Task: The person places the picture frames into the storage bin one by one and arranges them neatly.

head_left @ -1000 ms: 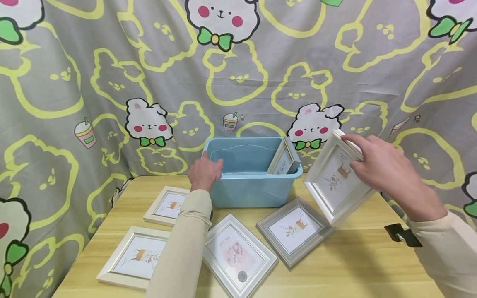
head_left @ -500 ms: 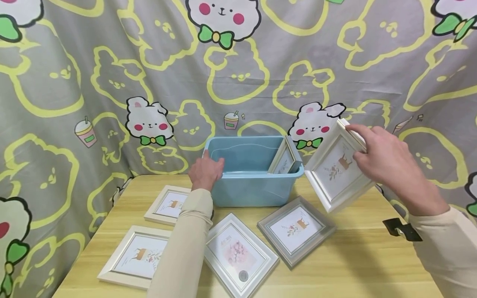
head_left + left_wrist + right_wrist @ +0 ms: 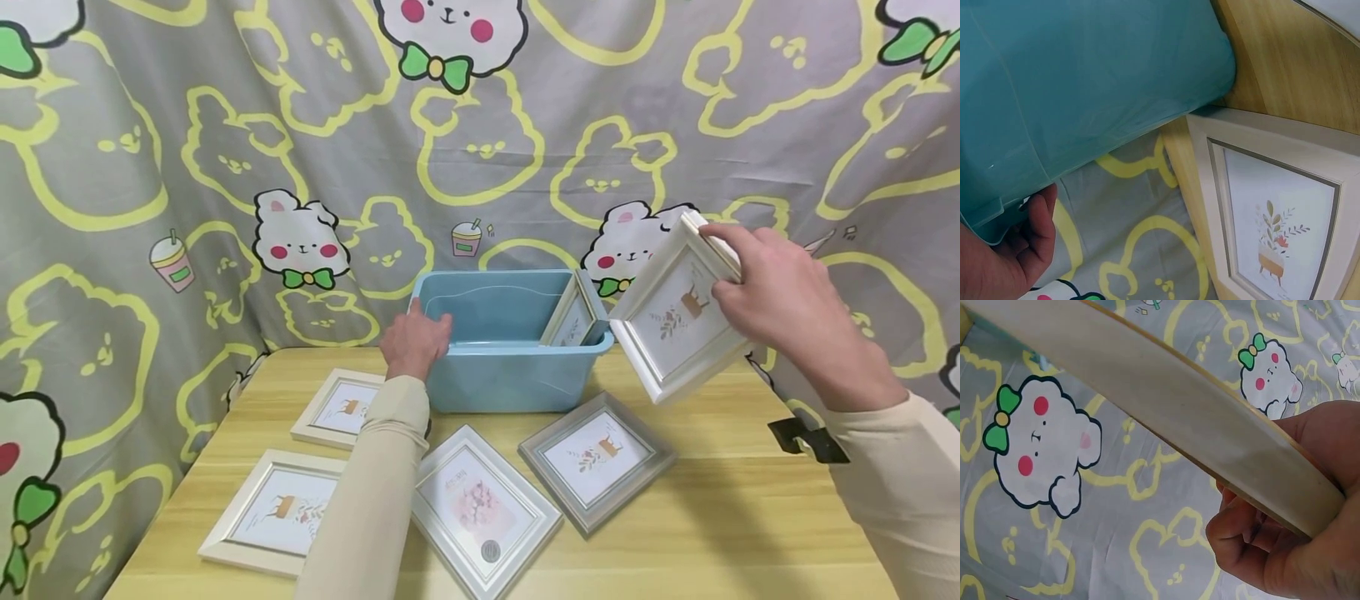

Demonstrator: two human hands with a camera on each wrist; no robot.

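Observation:
In the head view, my right hand [image 3: 795,312] grips a white picture frame [image 3: 675,321] by its upper right edge, tilted in the air to the right of a blue plastic bin [image 3: 510,383]. The right wrist view shows the frame's pale edge [image 3: 1191,412] lying between thumb and fingers. My left hand [image 3: 416,342] holds the bin's left rim; in the left wrist view its fingers [image 3: 1038,228] curl around that rim. Inside the bin, at its right end, picture frames [image 3: 573,317] lean against the wall; how many is hard to tell.
On the wooden table [image 3: 720,517] lie a grey frame [image 3: 536,454], a silver frame [image 3: 536,533] and two cream frames [image 3: 311,433] [image 3: 225,542], the latter partly behind my left sleeve. A black clip [image 3: 810,440] sits at the right edge. A patterned curtain [image 3: 480,125] hangs behind.
My right hand has lifted the white picture frame higher above the table, near the bin's right end. The left hand stays at the bin's rim.

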